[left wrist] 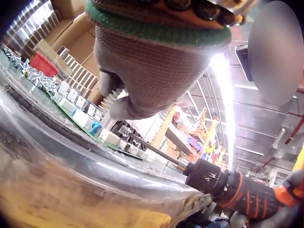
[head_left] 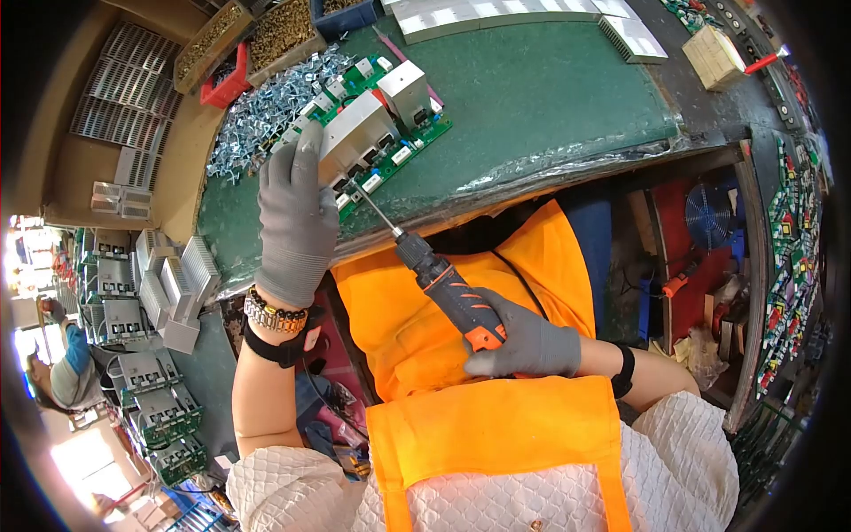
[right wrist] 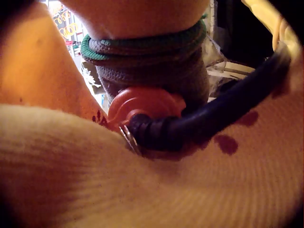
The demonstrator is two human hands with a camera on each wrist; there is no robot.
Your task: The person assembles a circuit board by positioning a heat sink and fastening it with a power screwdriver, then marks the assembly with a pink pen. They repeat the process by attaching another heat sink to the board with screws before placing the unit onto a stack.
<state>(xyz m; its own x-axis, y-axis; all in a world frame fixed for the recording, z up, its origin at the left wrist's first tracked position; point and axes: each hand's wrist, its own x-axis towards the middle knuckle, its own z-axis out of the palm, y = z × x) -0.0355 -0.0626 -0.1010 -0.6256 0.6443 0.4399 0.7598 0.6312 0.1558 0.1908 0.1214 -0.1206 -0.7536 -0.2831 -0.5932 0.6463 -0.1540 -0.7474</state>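
Note:
A green circuit board (head_left: 432, 133) with metal heat sinks and white components lies near the bench's front edge. My gloved left hand (head_left: 300, 208) holds the large heat sink (head_left: 359, 129) at the board's near left end; in the left wrist view its finger and thumb are on either side of the fins. My gloved right hand (head_left: 529, 340) grips a black and orange electric screwdriver (head_left: 456, 297). Its long bit (left wrist: 156, 151) points up and left, the tip right at a black component beside the heat sink. The right wrist view shows the tool's orange end cap (right wrist: 142, 104) and black cord (right wrist: 213, 114).
Silvery metal clips (head_left: 257, 120) lie heaped left of the board. Behind stand boxes of brass-coloured parts (head_left: 282, 40) and a red bin (head_left: 227, 82). Bare heat sinks (head_left: 177, 284) and finished-looking boards (head_left: 160, 399) line the left side. A wooden block (head_left: 712, 58) sits far right.

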